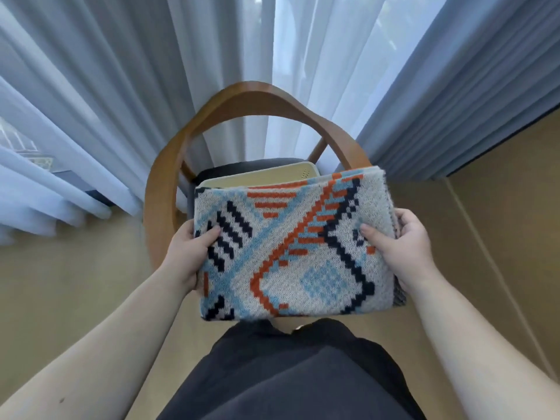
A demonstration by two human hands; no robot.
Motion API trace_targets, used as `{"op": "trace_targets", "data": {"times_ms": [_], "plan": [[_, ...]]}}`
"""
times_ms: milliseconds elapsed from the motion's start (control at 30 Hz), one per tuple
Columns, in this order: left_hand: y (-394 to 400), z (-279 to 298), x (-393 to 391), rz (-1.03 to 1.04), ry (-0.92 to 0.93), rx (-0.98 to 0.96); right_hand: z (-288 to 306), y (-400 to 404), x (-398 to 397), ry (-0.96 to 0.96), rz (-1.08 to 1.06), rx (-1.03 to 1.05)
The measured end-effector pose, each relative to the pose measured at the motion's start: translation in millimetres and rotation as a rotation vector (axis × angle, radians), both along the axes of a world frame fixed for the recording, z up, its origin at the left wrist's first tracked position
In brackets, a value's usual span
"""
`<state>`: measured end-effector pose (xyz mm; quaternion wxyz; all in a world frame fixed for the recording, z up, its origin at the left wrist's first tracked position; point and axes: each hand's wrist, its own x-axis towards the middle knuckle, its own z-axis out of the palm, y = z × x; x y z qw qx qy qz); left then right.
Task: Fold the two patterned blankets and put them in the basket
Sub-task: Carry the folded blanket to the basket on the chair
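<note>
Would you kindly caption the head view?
Both hands, left and right, hold a folded patterned blanket above a cream basket.

nothing readable anywhere here tbh, the blanket (pixel 291 250) just has a woven orange, blue and navy pattern, no letters

1. Left arm, bare, reaches in from 7 o'clock toward the centre, forearm straight.
2. Left hand (pixel 190 253) sits at about 9 o'clock of centre, thumb on top of the blanket (pixel 288 250), fingers hidden beneath it, pinching its left edge.
3. Right arm, bare, comes in from 5 o'clock, forearm angled up and inward.
4. Right hand (pixel 403 247) sits at about 3 o'clock, thumb pressed on top, fingers curled round the right edge and underneath.
5. Both hands are level and well apart.
6. Dark-clothed torso fills 6 o'clock.
</note>
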<state>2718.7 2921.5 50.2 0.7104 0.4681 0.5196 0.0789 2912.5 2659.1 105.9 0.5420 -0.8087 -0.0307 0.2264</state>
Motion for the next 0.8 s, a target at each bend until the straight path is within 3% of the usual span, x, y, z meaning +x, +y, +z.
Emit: {"op": "trace_targets", "data": {"times_ms": [167, 433, 667, 800], "plan": [[34, -56, 39, 0.117, 0.106, 0.047, -74, 58, 74, 0.045, 0.123, -0.101], [59, -167, 98, 0.238, 0.370, 0.281, -205, 139, 144, -0.029, 0.374, -0.225], [50, -198, 127, 0.098, 0.631, 0.643, -237, 156, 137, -0.098, 0.492, -0.347], [48, -211, 133, 0.041, 0.732, 0.732, -258, 159, 130, -0.096, 0.548, -0.457]]}}
